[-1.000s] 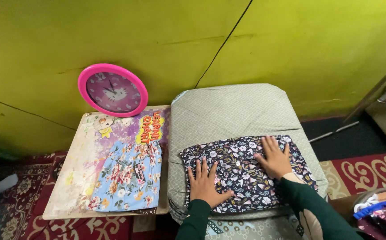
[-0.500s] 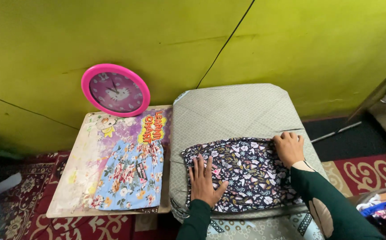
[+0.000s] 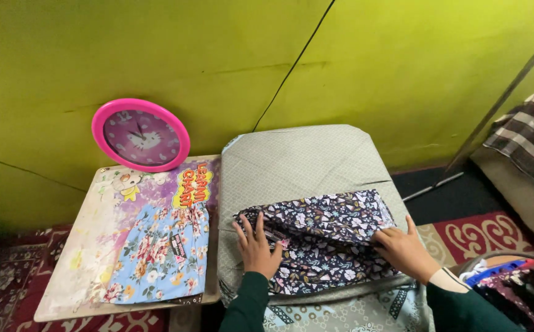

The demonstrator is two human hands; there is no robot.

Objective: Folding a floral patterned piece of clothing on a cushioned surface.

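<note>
A children's printed chart [image 3: 156,190], purple with a yellow cartoon figure and orange-and-yellow lettering, covers the low counter [image 3: 70,270] at left. A small dark label [image 3: 178,245] lies on the blue floral cloth [image 3: 156,258] spread over it.

a thin, soft dark floral cloth [image 3: 322,240] is seen, matt, creased into loose folds. it is laid on a padded board [image 3: 304,163] covered in grey-green woven fabric, matt and finely patterned, pulled smooth with a few wrinkles. the low table [image 3: 88,246] is topped with a glossy printed sheet, worn and scuffed pale at the left. a light blue flowered cloth [image 3: 159,255] on it looks like smooth cotton. the clock [image 3: 140,134] is rimmed in shiny pink plastic. the wall [image 3: 156,55] is painted matt, with cracks. the rug [image 3: 482,230] looks woven and rough.
</note>
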